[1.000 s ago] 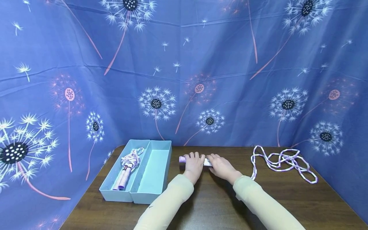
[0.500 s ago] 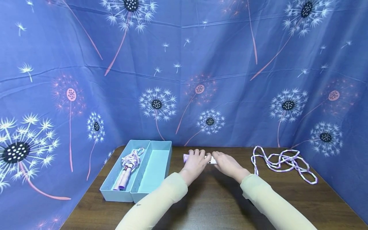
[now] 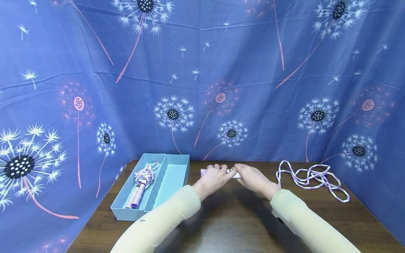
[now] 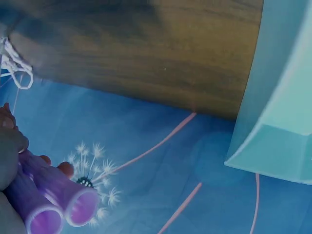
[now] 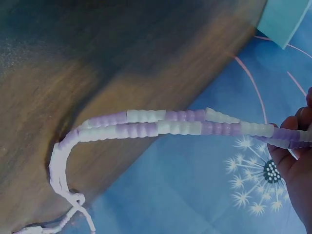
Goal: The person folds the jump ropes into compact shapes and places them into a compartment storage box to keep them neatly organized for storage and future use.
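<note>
My left hand point(image 3: 214, 179) grips the two purple handles point(image 4: 58, 190) of a beaded jump rope, side by side, their hollow flared ends showing in the left wrist view. Close beside it, my right hand point(image 3: 254, 180) holds the white-and-purple beaded cord point(image 5: 180, 127) next to the handles, its fingers curled round the doubled strands. From there the cord runs back to the table, and in the head view its loose loops point(image 3: 319, 174) spread out at the right. The fingers hide most of the handles in the head view.
Two light-blue bins stand joined at the left of the brown wooden table point(image 3: 234, 228). A bundled jump rope point(image 3: 142, 184) lies in the left bin point(image 3: 121, 214); the right bin point(image 3: 172, 174) is beside it. A blue dandelion-print cloth point(image 3: 265, 105) hangs behind.
Both hands have shifted slightly right, and the handles have gone with them. The left forearm has swung out to the left. The cord's loops at the right lie much as before.
</note>
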### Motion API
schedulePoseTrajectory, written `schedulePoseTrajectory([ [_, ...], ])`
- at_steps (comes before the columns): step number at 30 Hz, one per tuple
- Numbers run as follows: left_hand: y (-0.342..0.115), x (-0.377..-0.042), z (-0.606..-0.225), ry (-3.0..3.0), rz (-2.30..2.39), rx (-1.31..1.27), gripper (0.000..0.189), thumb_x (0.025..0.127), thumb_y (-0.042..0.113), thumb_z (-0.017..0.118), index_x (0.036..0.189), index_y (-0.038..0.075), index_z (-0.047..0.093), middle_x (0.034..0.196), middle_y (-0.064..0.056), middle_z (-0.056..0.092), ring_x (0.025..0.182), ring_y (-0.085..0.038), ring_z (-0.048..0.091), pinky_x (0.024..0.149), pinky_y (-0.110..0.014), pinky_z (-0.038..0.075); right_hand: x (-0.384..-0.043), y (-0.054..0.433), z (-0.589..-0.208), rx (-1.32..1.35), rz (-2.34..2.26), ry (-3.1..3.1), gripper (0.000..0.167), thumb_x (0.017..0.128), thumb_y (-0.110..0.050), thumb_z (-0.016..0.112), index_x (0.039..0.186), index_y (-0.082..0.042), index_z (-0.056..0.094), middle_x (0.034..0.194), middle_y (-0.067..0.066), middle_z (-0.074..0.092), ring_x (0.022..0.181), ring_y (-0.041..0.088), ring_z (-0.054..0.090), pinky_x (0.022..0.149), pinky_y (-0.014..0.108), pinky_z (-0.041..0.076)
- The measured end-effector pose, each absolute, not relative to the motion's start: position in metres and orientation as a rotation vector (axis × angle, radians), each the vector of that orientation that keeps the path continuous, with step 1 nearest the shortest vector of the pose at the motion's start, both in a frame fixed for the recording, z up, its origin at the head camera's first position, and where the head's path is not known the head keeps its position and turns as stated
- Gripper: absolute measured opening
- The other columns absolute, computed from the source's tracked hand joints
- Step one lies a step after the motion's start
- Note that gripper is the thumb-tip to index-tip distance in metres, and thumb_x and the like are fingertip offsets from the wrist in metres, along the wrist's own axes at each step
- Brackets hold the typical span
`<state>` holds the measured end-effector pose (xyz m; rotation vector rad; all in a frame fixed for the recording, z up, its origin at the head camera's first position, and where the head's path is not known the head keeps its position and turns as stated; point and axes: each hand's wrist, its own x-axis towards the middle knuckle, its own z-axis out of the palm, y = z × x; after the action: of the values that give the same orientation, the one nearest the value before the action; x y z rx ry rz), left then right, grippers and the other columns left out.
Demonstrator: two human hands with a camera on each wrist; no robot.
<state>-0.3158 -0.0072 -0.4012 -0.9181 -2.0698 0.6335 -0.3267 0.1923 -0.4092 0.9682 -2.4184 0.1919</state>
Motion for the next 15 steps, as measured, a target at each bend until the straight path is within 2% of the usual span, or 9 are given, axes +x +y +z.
schedulePoseTrajectory([
  [5, -0.013, -0.310, -0.390, -2.043, 0.601, -0.932, 0.030, 0.095, 0.022, 0.049, 0.125, 0.026, 0.045, 0.084, 0.003, 0.055, 0.059, -0.015, 0.052, 0.045, -0.026, 0.042, -0.323, 0.194, -0.400, 0.920, 0.301, -2.441, 0.022, 0.077, -0.008, 0.069, 0.095, -0.011, 0.057, 0.083, -0.002, 0.060, 0.067, 0.013, 0.056, 0.060, 0.034, 0.047],
  [12, -0.023, -0.307, -0.374, -2.014, 0.636, -0.900, 0.030, 0.098, 0.029, 0.046, 0.127, 0.021, 0.045, 0.087, 0.002, 0.055, 0.058, -0.012, 0.050, 0.045, -0.024, 0.041, -0.317, 0.200, -0.385, 0.845, 0.586, -2.474, 0.039, 0.072, -0.003, 0.073, 0.107, -0.008, 0.056, 0.085, 0.002, 0.063, 0.068, 0.011, 0.054, 0.060, 0.031, 0.046],
  [15, -0.028, -0.308, -0.368, -1.980, 0.619, -0.883, 0.030, 0.098, 0.027, 0.044, 0.125, 0.015, 0.048, 0.086, 0.003, 0.055, 0.058, -0.011, 0.051, 0.045, -0.023, 0.042, -0.315, 0.203, -0.382, 0.804, 0.700, -2.485, 0.038, 0.075, -0.007, 0.073, 0.109, -0.008, 0.055, 0.077, -0.003, 0.058, 0.062, 0.007, 0.049, 0.056, 0.025, 0.043],
])
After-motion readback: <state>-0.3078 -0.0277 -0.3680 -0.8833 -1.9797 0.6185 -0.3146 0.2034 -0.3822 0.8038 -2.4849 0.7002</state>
